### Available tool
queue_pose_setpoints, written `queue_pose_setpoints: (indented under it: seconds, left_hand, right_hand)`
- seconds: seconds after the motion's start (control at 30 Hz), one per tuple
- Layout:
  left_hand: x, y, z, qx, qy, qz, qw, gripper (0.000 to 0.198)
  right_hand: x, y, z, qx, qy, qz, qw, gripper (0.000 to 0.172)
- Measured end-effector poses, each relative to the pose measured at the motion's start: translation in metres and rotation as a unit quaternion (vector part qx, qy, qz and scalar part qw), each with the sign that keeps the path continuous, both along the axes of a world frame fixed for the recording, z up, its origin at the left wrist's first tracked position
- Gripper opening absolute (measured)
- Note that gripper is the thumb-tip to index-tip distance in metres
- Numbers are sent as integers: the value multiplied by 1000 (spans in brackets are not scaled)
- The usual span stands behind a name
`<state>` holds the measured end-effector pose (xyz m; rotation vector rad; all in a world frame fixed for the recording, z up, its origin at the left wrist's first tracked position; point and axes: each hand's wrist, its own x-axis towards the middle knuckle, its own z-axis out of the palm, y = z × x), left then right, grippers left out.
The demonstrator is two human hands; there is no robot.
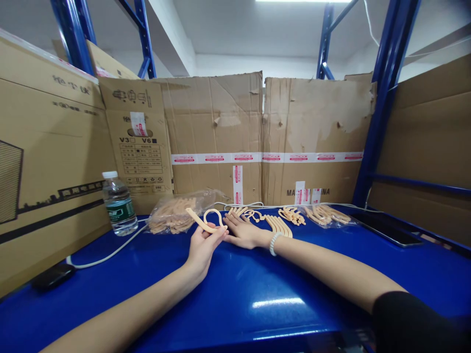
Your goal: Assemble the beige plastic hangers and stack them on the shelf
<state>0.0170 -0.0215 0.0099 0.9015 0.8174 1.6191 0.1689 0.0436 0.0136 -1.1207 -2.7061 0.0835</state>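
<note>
My left hand (202,251) pinches a beige curved strip (198,220) with a flat straight end, raised above the blue table. An open beige loop (213,212) rises from the same grip; I cannot tell whether strip and loop are joined. My right hand (245,233) lies palm down with fingers spread, its fingertips at a group of beige sticks (238,211) they partly cover. Small looped beige pieces (254,215) lie just beyond it. Beside the wrist, several J-shaped beige strips (278,225) sit in a neat row, partly hidden by the forearm.
Knobbed beige pieces (292,216) and bagged beige sticks (327,215) lie at the right, near a dark tablet-like slab (388,230). A filled plastic bag (172,214), water bottle (119,206), white cable (106,258) and black device (53,276) are leftward. Cardboard (217,127) walls the back.
</note>
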Motion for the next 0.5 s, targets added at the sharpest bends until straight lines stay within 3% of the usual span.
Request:
queue_pose_setpoints:
  seconds: [0.1, 0.27, 0.37, 0.5]
  left_hand:
    - [1, 0, -1, -10, 5, -9, 1000, 24]
    - [6, -3, -4, -20, 34, -62, 997, 22]
    - [8, -5, -5, -34, 40, -92, 994, 21]
    - [9, -7, -3, -43, 50, -110, 992, 20]
  right_hand:
    - [31, -36, 2, 44, 6, 16, 999, 80]
    - [93, -75, -9, 40, -18, -90, 995, 87]
    - [114, -64, -18, 4, -15, -99, 995, 88]
    - [122, -27, -20, -26, -20, -113, 993, 89]
